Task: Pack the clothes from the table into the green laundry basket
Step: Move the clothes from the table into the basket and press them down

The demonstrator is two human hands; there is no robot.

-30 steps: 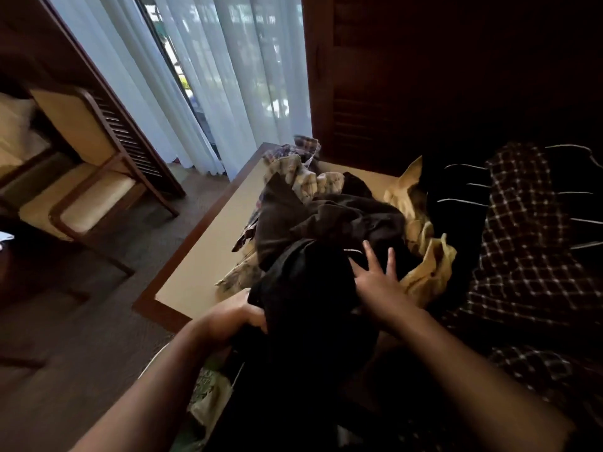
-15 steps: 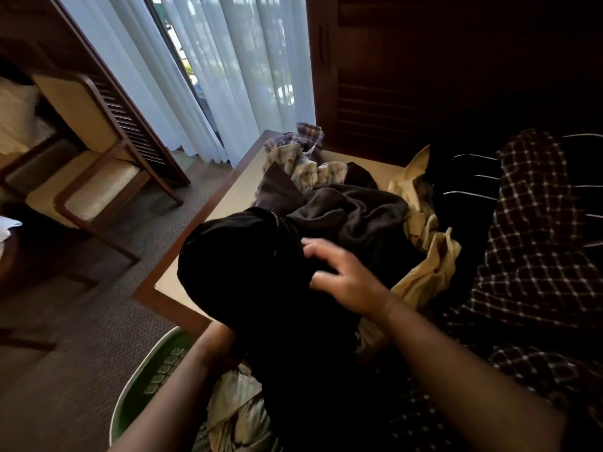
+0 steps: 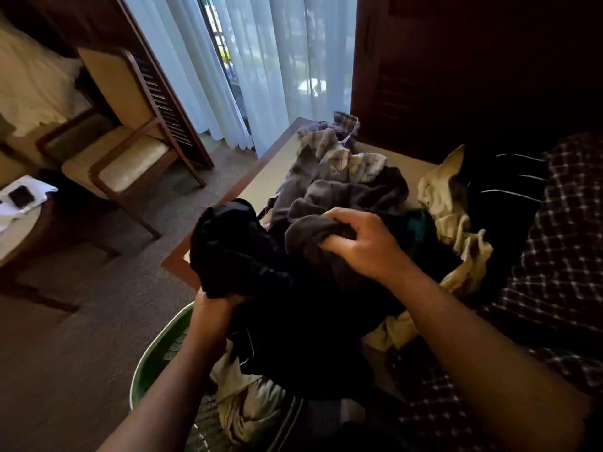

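A heap of clothes lies on the tan wooden-edged table (image 3: 270,172): a pale plaid shirt (image 3: 336,154), a dark grey garment (image 3: 326,203), a cream cloth (image 3: 447,203), a checked dark cloth (image 3: 561,256). My left hand (image 3: 217,305) grips a black garment (image 3: 238,249) from below, holding it over the green laundry basket (image 3: 153,363). My right hand (image 3: 362,243) is clenched on a fold of the dark grey garment at the front of the heap. Light-coloured clothes (image 3: 248,402) lie inside the basket.
A wooden armchair (image 3: 130,151) with cream cushions stands on the carpet to the left. White curtains (image 3: 261,66) hang behind the table. A low table (image 3: 16,236) at the far left carries a phone (image 3: 21,196) on paper. Dark wooden louvred panels (image 3: 456,76) rise behind.
My left hand has drawn the black garment off the heap toward the basket. My right hand went from flat and open on the clothes to clenched on the grey garment.
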